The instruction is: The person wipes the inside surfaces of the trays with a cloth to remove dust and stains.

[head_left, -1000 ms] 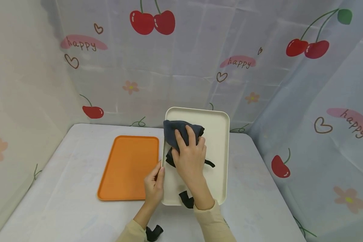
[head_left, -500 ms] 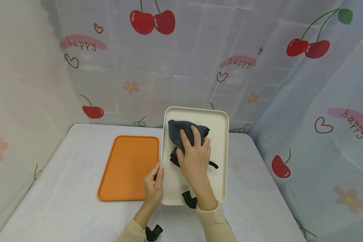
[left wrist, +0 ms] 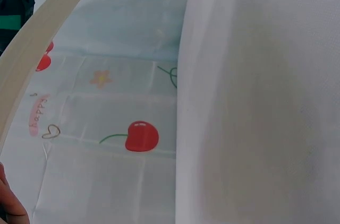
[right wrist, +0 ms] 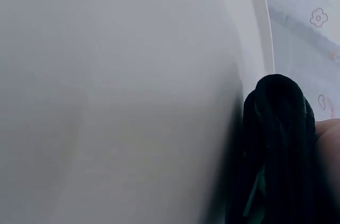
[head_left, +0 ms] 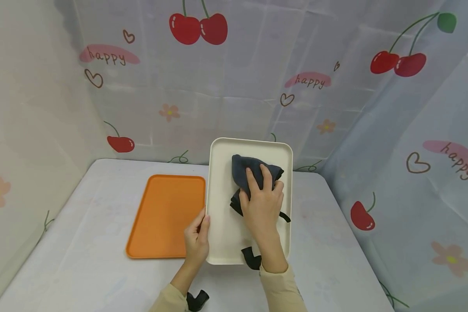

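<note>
A cream rectangular tray (head_left: 224,236) is raised off the table in the head view, its inner face toward me. My left hand (head_left: 196,245) grips its left rim, thumb in front. A folded dark grey-blue cloth (head_left: 243,169) lies against the tray's inner face, right of its middle. My right hand (head_left: 262,208) holds this cloth against the tray, fingers spread over it and slightly bent. In the right wrist view the thick dark folds of the cloth (right wrist: 279,144) stand beside the pale tray surface (right wrist: 133,75). The left wrist view shows the tray's curved rim (left wrist: 32,49) above my fingers.
An orange tray (head_left: 167,216) lies flat on the white-covered table (head_left: 82,242), left of the cream one. Black bands (head_left: 196,300) sit at my wrists. A printed curtain (head_left: 238,86) with cherries and hearts hangs at the back and sides.
My right hand has slid the cloth to the right across the cream tray. The tray has shifted very slightly left, still gripped by my left hand.
</note>
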Motion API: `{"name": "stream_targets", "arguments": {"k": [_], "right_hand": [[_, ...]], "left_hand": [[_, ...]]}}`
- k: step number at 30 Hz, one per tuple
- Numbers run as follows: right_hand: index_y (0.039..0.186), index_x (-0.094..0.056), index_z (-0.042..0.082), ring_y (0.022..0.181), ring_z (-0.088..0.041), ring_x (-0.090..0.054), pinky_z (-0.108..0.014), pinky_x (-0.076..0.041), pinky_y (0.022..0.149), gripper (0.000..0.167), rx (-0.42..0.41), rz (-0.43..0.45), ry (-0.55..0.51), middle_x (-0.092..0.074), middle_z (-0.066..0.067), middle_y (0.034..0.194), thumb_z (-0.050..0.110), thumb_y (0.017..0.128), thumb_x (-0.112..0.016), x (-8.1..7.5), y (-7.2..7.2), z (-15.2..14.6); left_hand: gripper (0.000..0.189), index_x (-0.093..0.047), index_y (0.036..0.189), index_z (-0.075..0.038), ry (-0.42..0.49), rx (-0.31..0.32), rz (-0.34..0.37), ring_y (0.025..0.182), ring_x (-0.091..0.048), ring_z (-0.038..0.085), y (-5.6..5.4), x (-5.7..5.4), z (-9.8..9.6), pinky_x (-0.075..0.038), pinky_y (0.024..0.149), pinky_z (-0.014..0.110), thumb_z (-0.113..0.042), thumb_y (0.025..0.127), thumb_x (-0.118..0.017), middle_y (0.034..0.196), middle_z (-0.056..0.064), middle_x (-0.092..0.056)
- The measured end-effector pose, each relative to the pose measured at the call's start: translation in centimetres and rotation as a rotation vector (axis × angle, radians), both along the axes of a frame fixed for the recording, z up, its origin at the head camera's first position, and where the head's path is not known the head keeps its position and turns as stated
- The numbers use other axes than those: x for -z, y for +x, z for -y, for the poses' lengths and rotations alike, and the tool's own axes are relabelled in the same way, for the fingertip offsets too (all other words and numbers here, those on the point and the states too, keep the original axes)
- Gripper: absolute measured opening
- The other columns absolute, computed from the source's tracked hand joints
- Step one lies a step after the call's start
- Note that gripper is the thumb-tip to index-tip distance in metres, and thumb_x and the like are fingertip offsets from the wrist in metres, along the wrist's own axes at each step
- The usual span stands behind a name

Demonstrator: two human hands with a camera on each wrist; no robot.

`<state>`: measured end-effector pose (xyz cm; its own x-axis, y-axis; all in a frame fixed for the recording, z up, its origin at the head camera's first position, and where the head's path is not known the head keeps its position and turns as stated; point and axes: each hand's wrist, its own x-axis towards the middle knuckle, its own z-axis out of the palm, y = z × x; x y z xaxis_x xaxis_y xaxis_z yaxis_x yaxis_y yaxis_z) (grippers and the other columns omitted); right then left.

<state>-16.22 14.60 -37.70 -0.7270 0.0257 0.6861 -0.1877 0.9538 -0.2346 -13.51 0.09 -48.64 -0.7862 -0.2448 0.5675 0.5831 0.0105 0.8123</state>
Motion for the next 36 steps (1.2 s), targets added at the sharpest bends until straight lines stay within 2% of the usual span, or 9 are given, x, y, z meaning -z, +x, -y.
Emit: {"name": "stream_targets", "arguments": {"k": [3,7,17,23,31,36], "right_hand": [[0.134,-0.061,0.019,0.098,-0.042,-0.043,-0.051,-0.043,0.079,0.047,0.019,0.003,-0.008,-0.044,-0.013,0.146,0.02,0.087,-0.067,0.1,0.0,-0.6],[0.135,-0.061,0.019,0.098,-0.043,-0.042,-0.056,-0.043,0.087,0.046,0.04,-0.001,-0.019,-0.044,-0.013,0.145,0.021,0.089,-0.067,0.3,-0.1,-1.4],[0.132,-0.063,0.016,0.094,-0.043,-0.041,-0.051,-0.041,0.073,0.044,0.098,-0.032,-0.061,-0.047,-0.017,0.143,0.022,0.089,-0.067,0.4,0.0,-3.2],[0.131,-0.064,0.016,0.095,-0.045,-0.041,-0.051,-0.041,0.071,0.043,0.133,-0.041,-0.083,-0.047,-0.017,0.143,0.023,0.089,-0.066,0.4,0.1,-3.8],[0.133,-0.062,0.016,0.098,-0.046,-0.04,-0.052,-0.04,0.072,0.043,0.173,-0.009,-0.103,-0.045,-0.016,0.145,0.024,0.09,-0.064,0.6,0.1,-4.3],[0.133,-0.062,0.014,0.098,-0.046,-0.04,-0.053,-0.04,0.073,0.044,0.174,-0.024,-0.107,-0.045,-0.018,0.145,0.024,0.09,-0.064,0.6,0.1,-4.2]], "left_hand": [[0.03,-0.058,0.122,0.018,0.002,-0.018,-0.004,0.09,-0.06,-0.007,-0.1,0.1,0.0,-0.053,0.072,0.009,0.013,0.093,-0.05,0.11,0.033,-0.066],[0.03,-0.059,0.12,0.019,0.011,-0.026,-0.012,0.08,-0.057,-0.005,-0.2,0.1,0.1,-0.05,0.063,0.009,0.016,0.091,-0.051,0.106,0.032,-0.067],[0.029,-0.059,0.119,0.019,0.009,-0.031,-0.025,0.087,-0.06,-0.007,-0.2,0.1,0.2,-0.052,0.07,0.009,0.015,0.092,-0.05,0.107,0.034,-0.066],[0.028,-0.059,0.119,0.019,0.011,-0.036,-0.031,0.083,-0.059,-0.006,-0.1,-0.1,0.2,-0.052,0.067,0.009,0.013,0.093,-0.051,0.106,0.035,-0.065],[0.029,-0.059,0.119,0.02,0.009,-0.028,-0.016,0.08,-0.058,-0.005,0.0,-0.1,0.2,-0.051,0.064,0.009,0.015,0.092,-0.051,0.106,0.033,-0.066],[0.028,-0.058,0.12,0.02,0.016,-0.029,-0.003,0.084,-0.06,-0.006,0.0,0.0,0.1,-0.052,0.069,0.008,0.013,0.093,-0.051,0.108,0.035,-0.065]]}}
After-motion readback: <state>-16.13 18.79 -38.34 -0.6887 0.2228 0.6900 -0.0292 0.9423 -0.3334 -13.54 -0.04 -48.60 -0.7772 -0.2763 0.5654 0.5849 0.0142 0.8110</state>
